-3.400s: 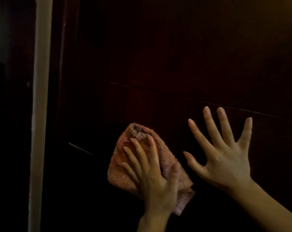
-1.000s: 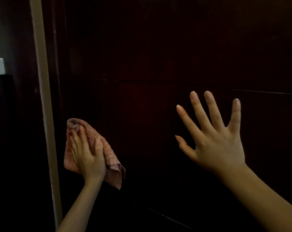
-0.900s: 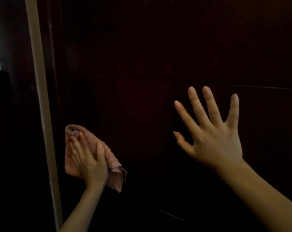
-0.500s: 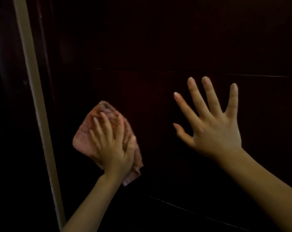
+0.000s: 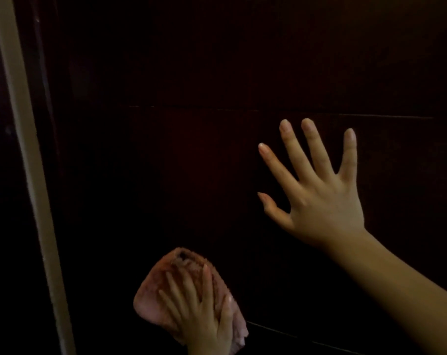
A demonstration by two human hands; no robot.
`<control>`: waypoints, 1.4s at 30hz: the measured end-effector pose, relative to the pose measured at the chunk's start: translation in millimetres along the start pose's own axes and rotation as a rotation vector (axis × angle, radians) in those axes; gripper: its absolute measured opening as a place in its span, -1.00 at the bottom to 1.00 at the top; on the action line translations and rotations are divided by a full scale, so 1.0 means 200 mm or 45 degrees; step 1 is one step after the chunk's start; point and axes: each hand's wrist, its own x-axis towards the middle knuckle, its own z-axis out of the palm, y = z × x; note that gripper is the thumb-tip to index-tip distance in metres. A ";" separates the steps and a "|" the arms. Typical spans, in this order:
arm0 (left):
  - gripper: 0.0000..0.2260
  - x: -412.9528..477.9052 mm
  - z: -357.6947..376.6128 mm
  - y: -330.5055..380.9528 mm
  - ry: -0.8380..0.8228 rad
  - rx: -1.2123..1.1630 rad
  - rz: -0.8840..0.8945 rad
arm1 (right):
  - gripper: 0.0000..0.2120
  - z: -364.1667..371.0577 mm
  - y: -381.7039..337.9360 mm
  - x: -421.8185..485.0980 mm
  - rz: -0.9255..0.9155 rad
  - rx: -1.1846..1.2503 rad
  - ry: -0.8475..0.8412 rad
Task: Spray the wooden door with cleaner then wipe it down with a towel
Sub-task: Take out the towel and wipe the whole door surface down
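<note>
The dark wooden door (image 5: pixel 191 162) fills the view, with faint horizontal panel grooves. My left hand (image 5: pixel 202 313) lies flat with straight fingers on a pink towel (image 5: pixel 153 290), pressing it against the door's lower part near the bottom edge of the view. My right hand (image 5: pixel 317 190) is spread wide, palm flat against the door, up and to the right of the towel. No spray bottle is in view.
A pale door frame strip (image 5: pixel 30 175) runs down the left side, slanting slightly. Left of it the room is dark and nothing can be made out.
My left hand has slid the towel down and to the right across the door, from beside the frame toward the lower middle. My right hand has stayed pressed on the door.
</note>
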 end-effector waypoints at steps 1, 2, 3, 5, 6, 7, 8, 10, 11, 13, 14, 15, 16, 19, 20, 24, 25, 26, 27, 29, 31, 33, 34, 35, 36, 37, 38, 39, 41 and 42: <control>-0.46 -0.01 0.01 0.02 0.008 -0.021 -0.026 | -0.37 0.00 0.00 0.00 -0.002 -0.002 0.008; -0.46 0.00 0.01 0.04 0.012 -0.043 -0.048 | -0.37 0.00 0.00 0.01 -0.003 -0.004 0.019; -0.47 0.02 0.01 0.05 0.015 -0.066 -0.064 | -0.38 0.00 0.01 0.01 -0.003 -0.005 0.028; -0.47 0.09 -0.02 0.08 0.034 -0.094 -0.072 | -0.38 0.00 0.01 0.01 -0.004 -0.002 0.028; -0.47 0.14 -0.03 0.09 0.057 -0.098 -0.065 | -0.38 -0.01 0.00 0.01 -0.002 -0.002 0.024; -0.47 0.19 -0.05 0.10 0.083 -0.104 -0.057 | -0.38 -0.01 0.00 0.01 -0.002 -0.004 0.019; -0.48 0.26 -0.07 0.12 0.105 -0.117 -0.046 | -0.38 -0.01 0.00 0.00 -0.001 -0.006 0.013; -0.49 0.35 -0.10 0.15 0.131 -0.154 -0.043 | -0.38 -0.01 0.00 0.00 -0.001 -0.006 0.005; -0.48 0.37 -0.11 0.15 0.138 -0.164 -0.039 | -0.38 -0.01 0.00 0.00 0.002 -0.003 0.004; -0.48 0.36 -0.11 0.13 0.137 -0.157 0.017 | -0.38 -0.01 0.00 0.00 0.010 0.008 0.009; -0.48 0.34 -0.10 0.12 0.135 -0.143 0.059 | -0.38 -0.01 0.00 0.00 0.010 0.007 0.015; -0.48 0.32 -0.09 0.10 0.137 -0.126 0.102 | -0.38 -0.01 0.00 0.00 0.011 0.003 0.021; -0.48 0.30 -0.08 0.09 0.144 -0.112 0.138 | -0.38 -0.01 0.00 0.00 0.011 0.002 0.028; -0.48 0.27 -0.05 0.08 0.183 -0.083 0.198 | -0.38 -0.01 0.00 0.00 0.012 0.014 0.047; -0.47 0.27 -0.05 0.08 0.199 -0.076 0.210 | -0.38 -0.01 0.00 0.00 0.013 0.019 0.047; -0.47 0.28 -0.05 0.07 0.210 -0.039 0.230 | -0.38 -0.01 0.00 0.00 0.013 -0.014 0.038; -0.48 0.28 -0.05 0.07 0.191 -0.026 0.232 | -0.38 -0.02 0.00 0.00 0.016 -0.026 0.039; -0.50 0.27 -0.06 0.07 0.169 -0.011 0.243 | -0.38 -0.02 0.00 0.00 0.018 -0.037 0.043; -0.51 0.26 -0.06 0.07 0.145 0.008 0.272 | -0.38 -0.02 -0.01 0.00 0.021 -0.048 0.049; -0.51 0.21 -0.06 0.06 0.073 0.052 0.396 | -0.38 -0.02 -0.01 0.00 0.028 -0.064 0.064; -0.53 0.13 -0.05 0.05 -0.008 0.100 0.610 | -0.39 -0.01 -0.01 0.00 0.035 -0.075 0.084; -0.58 0.06 -0.03 0.03 -0.075 0.141 0.869 | -0.40 -0.02 -0.01 0.00 0.034 -0.081 0.094; -0.60 0.04 -0.02 0.02 -0.090 0.147 0.972 | -0.40 -0.02 -0.01 0.00 0.033 -0.084 0.093; -0.57 0.03 -0.02 0.01 -0.090 0.154 1.046 | -0.40 -0.02 -0.01 0.00 0.033 -0.088 0.093; -0.52 0.03 -0.01 -0.01 -0.076 0.156 1.105 | -0.40 -0.02 -0.01 0.00 0.035 -0.091 0.091; -0.49 0.04 0.00 -0.03 -0.053 0.156 1.171 | -0.40 -0.02 -0.01 0.00 0.040 -0.092 0.085; -0.48 0.07 0.00 -0.05 -0.033 0.146 1.248 | -0.41 -0.02 -0.01 0.00 0.044 -0.091 0.078; -0.48 0.11 -0.01 -0.06 -0.015 0.130 1.339 | -0.41 -0.02 -0.01 0.00 0.045 -0.090 0.075; -0.51 0.20 -0.02 -0.09 0.005 0.132 1.536 | -0.42 -0.02 0.00 0.00 0.029 -0.083 0.077; -0.53 0.24 -0.02 -0.09 -0.004 0.134 1.611 | -0.43 -0.02 0.00 0.00 0.011 -0.075 0.079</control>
